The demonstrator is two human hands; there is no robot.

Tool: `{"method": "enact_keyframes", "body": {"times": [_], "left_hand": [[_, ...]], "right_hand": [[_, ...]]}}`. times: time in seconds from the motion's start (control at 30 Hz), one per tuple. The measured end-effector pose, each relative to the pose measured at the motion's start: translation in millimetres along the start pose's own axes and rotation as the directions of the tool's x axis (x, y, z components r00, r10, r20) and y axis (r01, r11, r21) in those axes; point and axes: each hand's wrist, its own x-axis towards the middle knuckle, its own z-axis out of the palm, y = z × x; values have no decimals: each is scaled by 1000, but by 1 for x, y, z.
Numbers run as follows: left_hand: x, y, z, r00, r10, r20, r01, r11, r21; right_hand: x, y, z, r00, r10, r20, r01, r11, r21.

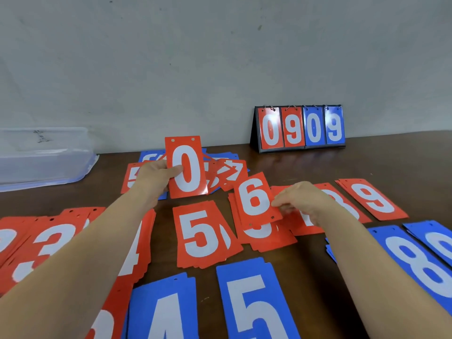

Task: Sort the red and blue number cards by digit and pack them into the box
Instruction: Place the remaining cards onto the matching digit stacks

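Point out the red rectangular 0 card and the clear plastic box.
red rectangular 0 card (pixel 187 168): head view, red middle of the zero.
clear plastic box (pixel 45 165): head view, front wall.

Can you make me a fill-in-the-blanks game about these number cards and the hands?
The left hand holds up a red card showing the digit ___.
The right hand pinches a tilted card coloured ___.
The flip scoreboard by the wall shows two red cards and two ___ ones.
Missing words: 0; red; blue.
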Motion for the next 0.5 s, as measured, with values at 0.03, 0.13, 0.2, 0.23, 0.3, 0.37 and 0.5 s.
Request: {"method": "enact_keyframes", "body": {"times": [0.03, 0.13, 0.2, 0.23, 0.3, 0.37, 0.5], "left_hand": [[-3, 0, -1, 1000, 1, 1, -1, 1000, -2], [-9, 2, -5, 1000, 0, -3, 0, 1000, 1], [-12, 2, -7, 1000, 2, -1, -2, 1000, -6], [-15, 2, -8, 1000, 5, 1, -5, 1000, -10], [-18, 1, -10, 1000, 11, -2, -11, 1000, -21], [-21, 0, -12, 1000, 8, -11, -8, 999, -42], [-23, 0, -22, 999, 0, -34, -2, 997, -78]], "right_hand": [[-1, 2, 2, 1000, 3, -2, -3, 1000, -26], [-3, 4, 10, 1000, 5, -28, -8, 991, -131], [-2, 6, 13, 999, 6, -45, -16, 975, -222], [-2, 6, 14, 998, 10, -55, -24, 966, -256], [-2, 7, 15, 998, 24, -62, -41, 953, -300], [0, 6, 17, 996, 29, -82, -56, 938, -343], [4, -12, 30, 991, -40, -131, -14, 920, -391]]}}
